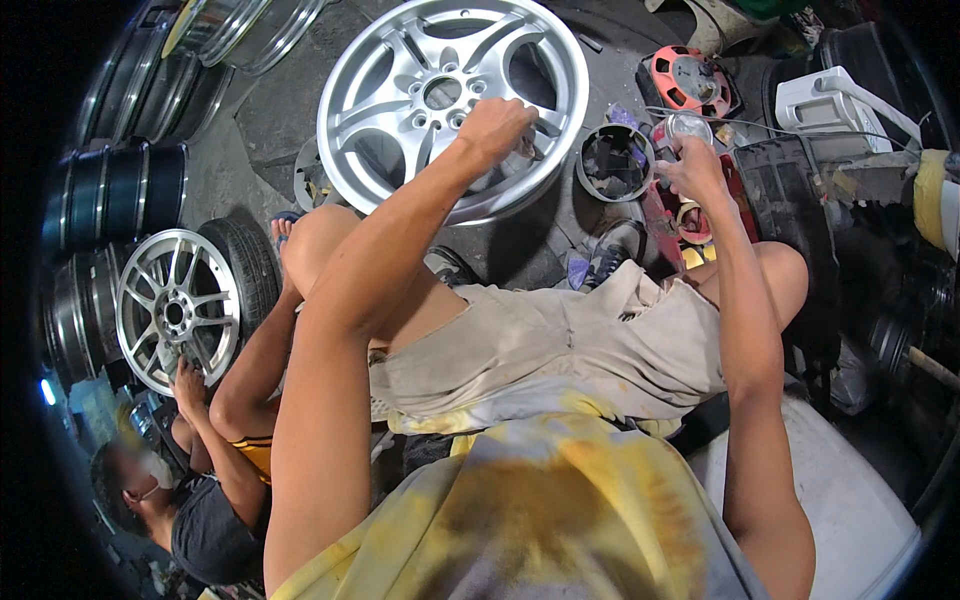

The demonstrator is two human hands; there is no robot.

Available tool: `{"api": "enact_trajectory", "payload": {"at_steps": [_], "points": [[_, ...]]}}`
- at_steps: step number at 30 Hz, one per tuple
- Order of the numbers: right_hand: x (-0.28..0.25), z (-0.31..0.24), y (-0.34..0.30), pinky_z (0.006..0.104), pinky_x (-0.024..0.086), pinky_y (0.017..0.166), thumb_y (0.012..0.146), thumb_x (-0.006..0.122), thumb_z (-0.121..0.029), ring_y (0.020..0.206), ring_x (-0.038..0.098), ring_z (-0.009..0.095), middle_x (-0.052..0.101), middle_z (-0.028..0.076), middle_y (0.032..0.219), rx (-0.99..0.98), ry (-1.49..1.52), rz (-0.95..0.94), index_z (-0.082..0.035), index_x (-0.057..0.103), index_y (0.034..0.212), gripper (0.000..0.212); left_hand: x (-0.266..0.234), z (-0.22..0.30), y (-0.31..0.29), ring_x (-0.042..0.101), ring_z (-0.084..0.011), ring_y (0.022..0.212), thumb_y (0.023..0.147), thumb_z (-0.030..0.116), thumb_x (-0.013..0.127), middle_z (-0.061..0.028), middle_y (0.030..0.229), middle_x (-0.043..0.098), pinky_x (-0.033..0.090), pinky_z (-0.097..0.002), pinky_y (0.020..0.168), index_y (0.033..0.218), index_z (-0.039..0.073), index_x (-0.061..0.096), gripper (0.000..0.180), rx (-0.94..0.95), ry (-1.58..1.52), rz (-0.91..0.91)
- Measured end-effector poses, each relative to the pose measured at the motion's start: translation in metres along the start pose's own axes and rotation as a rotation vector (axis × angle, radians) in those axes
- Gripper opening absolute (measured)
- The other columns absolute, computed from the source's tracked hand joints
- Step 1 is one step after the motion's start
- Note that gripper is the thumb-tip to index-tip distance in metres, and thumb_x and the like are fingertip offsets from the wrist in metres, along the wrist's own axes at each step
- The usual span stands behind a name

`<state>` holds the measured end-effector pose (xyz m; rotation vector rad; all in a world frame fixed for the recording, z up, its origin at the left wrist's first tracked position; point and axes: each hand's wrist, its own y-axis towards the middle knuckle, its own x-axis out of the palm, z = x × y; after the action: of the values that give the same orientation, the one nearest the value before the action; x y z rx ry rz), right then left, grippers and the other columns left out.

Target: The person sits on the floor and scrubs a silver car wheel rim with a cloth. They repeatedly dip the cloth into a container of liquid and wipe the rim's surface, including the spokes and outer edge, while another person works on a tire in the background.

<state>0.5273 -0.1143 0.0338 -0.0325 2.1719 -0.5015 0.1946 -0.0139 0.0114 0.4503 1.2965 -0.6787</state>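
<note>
**Seated worker with a silver wheel, both hands forward (clock positions taken from the middle of the view)**

The silver wheel (405,150), a spoked rim with its face toward the wearer, lies at 12 o'clock, beyond the knees. The left hand (500,130) is placed over it, at about 4 o'clock from the hub. Its fingers are curled and narrow, with the knuckles uppermost; whether anything is gripped beneath them cannot be told.

The right hand (695,170) is at 2 o'clock, its fingers bent close beside a small silver-and-red can (688,125). Whether it holds the can or merely overlaps it in view cannot be told. Just to the can's left stands an open round tin (581,172) with dark contents, at 4 o'clock from the wheel. An orange-red round frame (690,80) lies beyond the can, between 1 and 2 o'clock; farther out, at 2 o'clock, is a white appliance (835,110).

Beige cloth (550,345) covers the wearer's lap. At 9 o'clock, a second wheel (178,275) stands against a dark tyre (245,265). A co-worker's hand (187,390) is at its lower edge. More rims (120,195) are stacked toward 10 o'clock.
</note>
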Motion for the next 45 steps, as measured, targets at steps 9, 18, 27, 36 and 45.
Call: {"api": "enact_trajectory", "payload": {"at_steps": [9, 18, 27, 36, 45], "points": [[0.013, -0.029, 0.017, 0.042, 0.052, 0.067, 0.083, 0.075, -0.014, 0.064, 0.071, 0.026, 0.067, 0.017, 0.073, -0.458, -0.058, 0.065, 0.005, 0.066, 0.109, 0.033, -0.031, -0.039, -0.049, 0.074, -0.04, 0.098, 0.076, 0.018, 0.08, -0.0262, 0.102, 0.074, 0.06, -0.049, 0.084, 0.104, 0.002, 0.076, 0.032, -0.471, 0.135, -0.327], [-0.004, -0.066, 0.013, 0.0508, 0.053, 0.09, 0.082, 0.07, -0.021, 0.101, 0.069, 0.045, 0.071, 0.03, 0.099, -0.449, -0.078, 0.136, -0.001, 0.073, 0.112, 0.037, -0.073, -0.057, -0.122, 0.076, -0.0261, 0.089, 0.075, 0.019, 0.084, -0.0159, 0.097, 0.078, 0.061, -0.0408, 0.078, 0.097, 0.0, 0.079, 0.03, -0.799, 0.0, -0.838], [0.03, -0.122, 0.03, 0.0507, 0.051, 0.085, 0.094, 0.066, -0.026, 0.097, 0.065, 0.045, 0.069, 0.025, 0.099, -0.744, -0.04, 0.313, -0.006, 0.077, 0.105, 0.026, -0.151, -0.169, -0.232, 0.072, -0.036, 0.087, 0.089, 0.019, 0.065, -0.0197, 0.098, 0.072, 0.057, -0.0447, 0.073, 0.095, 0.001, 0.069, 0.019, -0.751, -0.059, 0.117], [0.093, -0.115, -0.021, 0.046, 0.052, 0.093, 0.085, 0.065, -0.009, 0.105, 0.064, 0.033, 0.066, 0.015, 0.101, -1.091, -0.456, 0.073, -0.004, 0.075, 0.1, 0.019, -0.052, -0.169, -0.233, 0.048, -0.0147, 0.058, 0.088, 0.037, 0.054, -0.003, 0.066, 0.056, 0.033, -0.033, 0.051, 0.075, 0.008, 0.064, 0.033, -1.06, -0.807, -0.487], [0.108, -0.17, -0.049, 0.0507, 0.045, 0.103, 0.084, 0.073, -0.021, 0.117, 0.06, 0.033, 0.063, 0.015, 0.115, -0.942, -0.541, -0.269, -0.006, 0.066, 0.121, 0.04, -0.008, -0.121, -0.219, 0.059, -0.017, 0.053, 0.084, 0.039, 0.076, -0.009, 0.078, 0.071, 0.044, -0.0343, 0.045, 0.09, -0.004, 0.072, 0.044, -1.252, -0.869, -0.1]]}}
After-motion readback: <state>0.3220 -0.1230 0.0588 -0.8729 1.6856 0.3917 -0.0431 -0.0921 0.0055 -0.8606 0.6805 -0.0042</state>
